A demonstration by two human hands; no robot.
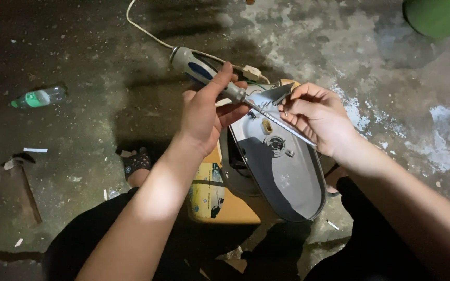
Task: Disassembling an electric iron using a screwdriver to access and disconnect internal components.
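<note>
Dark trouser legs (pixel 105 234) fill the near edge of the view, and between the knees a yellow-orange cardboard box (pixel 220 200) is set on the concrete floor (pixel 79 78). Against this box a grey oval appliance base of plastic and metal (pixel 282 171) is propped, its flat underside turned up and tilted to the right. A screwdriver with a grey and blue handle and a long silvery shaft (pixel 204 70) is held in the left hand (pixel 204 114), whose grip is closed around the lower handle, thumb laid along it. The shaft runs down to the right across the far end of the base, where it is steadied by the right hand (pixel 316 117); the fingers of that hand are pinched narrowly on the shaft near its tip, just above the base. The step in hand is judged to be the seating of the tip on a fastener; whether the tip is already engaged cannot be told, since it is hidden by the fingers. A straight, centred seat and steady downward pressure would be called for before any turning. On the underside a small round vented fitting (pixel 275 144) and a pale slotted opening (pixel 267 125) are seen, and a white power cord (pixel 147 31) trails off to the far left. Further left a clear plastic bottle with a green label (pixel 40 97) lies on the floor, and a hammer (pixel 22 187) lies nearer.
</note>
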